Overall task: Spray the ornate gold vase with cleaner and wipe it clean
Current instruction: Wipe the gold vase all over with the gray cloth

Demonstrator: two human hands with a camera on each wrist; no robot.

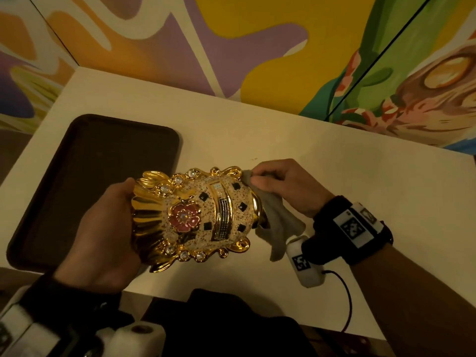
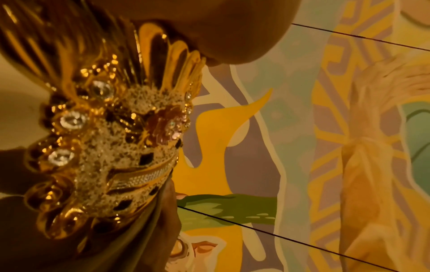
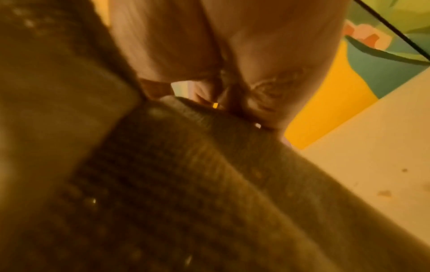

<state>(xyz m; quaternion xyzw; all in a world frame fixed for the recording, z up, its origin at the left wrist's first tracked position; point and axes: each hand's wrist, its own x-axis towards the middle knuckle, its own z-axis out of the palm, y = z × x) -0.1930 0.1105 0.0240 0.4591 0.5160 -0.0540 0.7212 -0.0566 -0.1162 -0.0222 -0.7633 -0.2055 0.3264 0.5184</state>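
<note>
The ornate gold vase (image 1: 198,215), with a pink flower, clear gems and black squares, lies on its side above the white table (image 1: 360,176). My left hand (image 1: 103,228) grips its fluted gold end. My right hand (image 1: 278,184) pinches a grey cloth (image 1: 275,222) against the vase's opposite end, and the cloth hangs down below the hand. In the left wrist view the vase (image 2: 104,138) fills the left side, foamy with cleaner. The right wrist view is blurred, showing mostly the cloth (image 3: 186,184) under the fingers (image 3: 267,73). No spray bottle is visible.
A dark brown tray (image 1: 85,181) lies on the table's left part, behind the left hand. A painted mural wall (image 1: 257,47) stands close behind the table. A black cable (image 1: 345,292) runs over the near table edge.
</note>
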